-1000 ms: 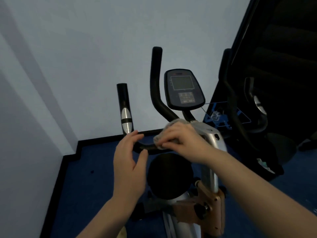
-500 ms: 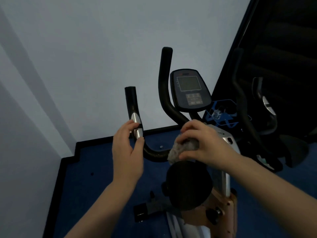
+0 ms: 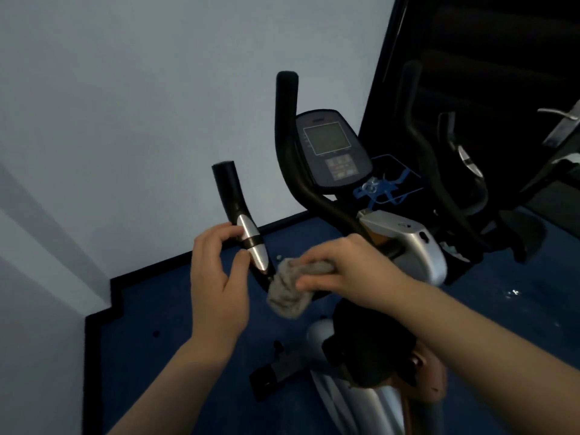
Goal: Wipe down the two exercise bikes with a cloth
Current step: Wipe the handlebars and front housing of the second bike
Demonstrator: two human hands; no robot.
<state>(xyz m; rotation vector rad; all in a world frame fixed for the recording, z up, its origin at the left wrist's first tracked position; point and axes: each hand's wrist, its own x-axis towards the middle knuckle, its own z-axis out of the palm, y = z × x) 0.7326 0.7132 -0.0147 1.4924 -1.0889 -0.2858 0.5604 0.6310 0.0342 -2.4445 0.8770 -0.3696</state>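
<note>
An exercise bike (image 3: 408, 246) with a silver body, black handlebars and a grey console (image 3: 332, 149) stands in front of me. My left hand (image 3: 216, 287) curls loosely around the left handlebar grip (image 3: 248, 237) at its silver sensor, fingers touching it. My right hand (image 3: 348, 271) presses a crumpled grey cloth (image 3: 288, 293) onto the lower bend of that handlebar. The black seat (image 3: 370, 346) sits under my right forearm. A second bike's dark handlebars (image 3: 452, 171) rise at the right, dim against a black surface.
A pale wall fills the left and back. The floor (image 3: 163, 356) is blue with a black skirting edge. A blue wire rack (image 3: 383, 189) sits behind the console. A dark door with a metal handle (image 3: 561, 127) stands at the far right.
My right hand has slid the cloth leftwards along the handlebar toward the grip. My left hand stays at the silver sensor. My view has shifted, so the bike appears further right.
</note>
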